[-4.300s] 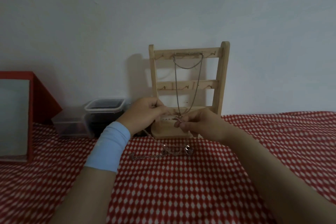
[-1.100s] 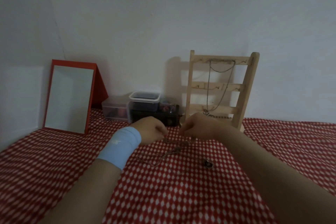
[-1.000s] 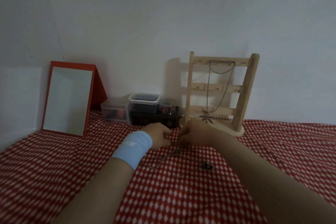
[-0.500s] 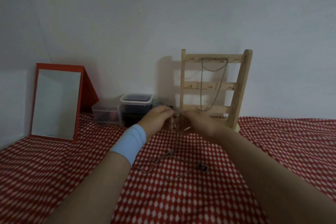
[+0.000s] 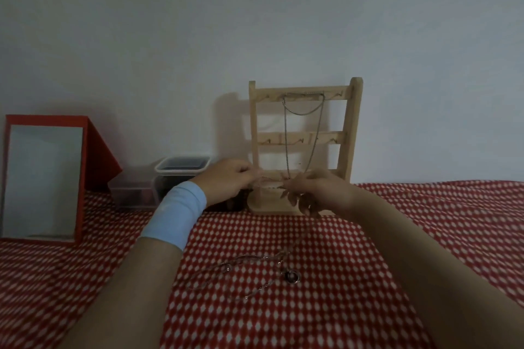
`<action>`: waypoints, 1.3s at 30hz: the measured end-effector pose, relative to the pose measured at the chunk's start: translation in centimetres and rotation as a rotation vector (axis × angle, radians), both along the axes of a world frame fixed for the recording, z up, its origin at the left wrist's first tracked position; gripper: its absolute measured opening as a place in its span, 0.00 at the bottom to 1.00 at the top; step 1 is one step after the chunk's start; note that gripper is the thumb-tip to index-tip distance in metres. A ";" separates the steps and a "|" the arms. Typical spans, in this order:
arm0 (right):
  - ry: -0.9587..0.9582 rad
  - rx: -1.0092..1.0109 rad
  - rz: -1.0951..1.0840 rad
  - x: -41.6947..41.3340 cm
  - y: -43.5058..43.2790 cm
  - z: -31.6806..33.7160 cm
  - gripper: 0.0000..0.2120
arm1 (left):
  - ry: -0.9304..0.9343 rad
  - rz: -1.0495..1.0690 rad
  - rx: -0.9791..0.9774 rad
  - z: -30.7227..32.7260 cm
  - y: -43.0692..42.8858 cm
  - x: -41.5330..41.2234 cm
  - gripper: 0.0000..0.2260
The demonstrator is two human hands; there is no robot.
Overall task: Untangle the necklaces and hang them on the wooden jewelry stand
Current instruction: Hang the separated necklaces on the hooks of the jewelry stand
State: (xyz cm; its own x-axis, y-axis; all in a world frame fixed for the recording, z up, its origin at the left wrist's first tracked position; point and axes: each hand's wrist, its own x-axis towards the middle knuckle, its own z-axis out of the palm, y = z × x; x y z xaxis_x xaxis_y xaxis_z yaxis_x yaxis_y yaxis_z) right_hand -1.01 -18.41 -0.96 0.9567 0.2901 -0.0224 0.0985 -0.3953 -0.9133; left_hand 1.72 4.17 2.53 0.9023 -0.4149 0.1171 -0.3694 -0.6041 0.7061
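No readable writing anywhere I see. Thin tangled chain necklace with ring pendant (image 5: 292,276) lies on red-and-white checked cloth (image 5: 283,320), links blurred. My left hand (image 5: 226,181) and right hand (image 5: 320,193), raised, each pinch 1 fine strand; grip detail unclear. Behind, wooden ladder-shaped jewelry stand (image 5: 350,133) carries 1 hung silver chain (image 5: 286,133).

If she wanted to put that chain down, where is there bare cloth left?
The checked cloth right of the wooden jewelry stand is bare. Crowded: the mirror and plastic boxes on the left, and the loose necklace between the forearms.
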 end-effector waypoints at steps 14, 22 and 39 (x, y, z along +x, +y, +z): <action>0.085 -0.342 0.105 1.7 -1.3 -3.0 0.06 | -0.168 0.417 0.049 -4.2 4.7 3.1 0.20; 0.020 -0.295 0.061 1.4 0.7 -1.8 0.12 | 0.344 0.263 0.666 -5.2 6.1 3.0 0.20; -0.171 0.012 -0.048 2.2 0.9 -4.0 0.07 | 0.243 -0.128 -0.210 -6.3 -1.3 1.5 0.07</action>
